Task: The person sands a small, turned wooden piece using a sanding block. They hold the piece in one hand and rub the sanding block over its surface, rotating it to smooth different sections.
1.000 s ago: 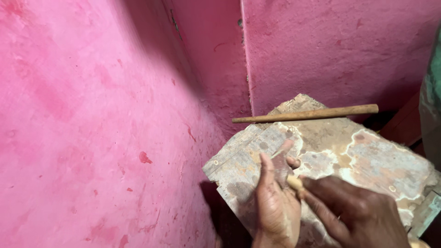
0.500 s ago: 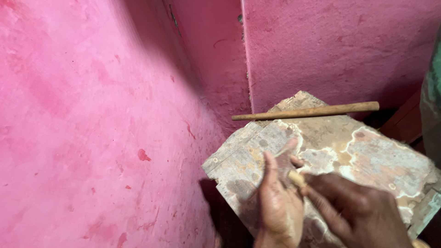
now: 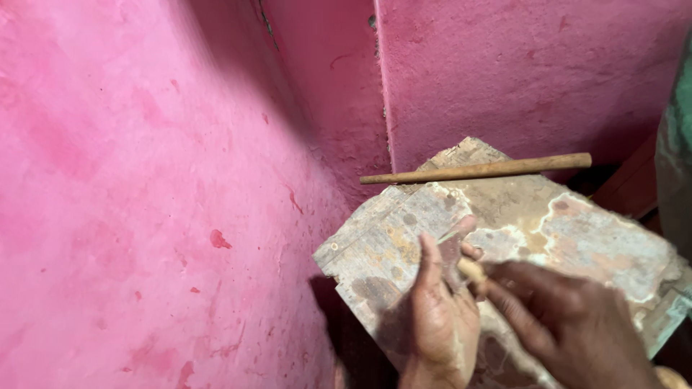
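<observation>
Pink plastered walls [image 3: 144,180] enclose a worn, paint-stained wooden board [image 3: 577,238]. A small pale wooden handle [image 3: 472,270] is gripped between left hand [image 3: 440,317] and right hand [image 3: 577,331], fingers [image 3: 504,302] closed around it.

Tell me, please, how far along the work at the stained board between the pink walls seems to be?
Done: the worn board lies in place with a wooden stick resting across its far end. In hand: the left hand and right hand meet over the board around a small pale piece; motion blur hides what it is. Left: no finished result shows on the board.
</observation>
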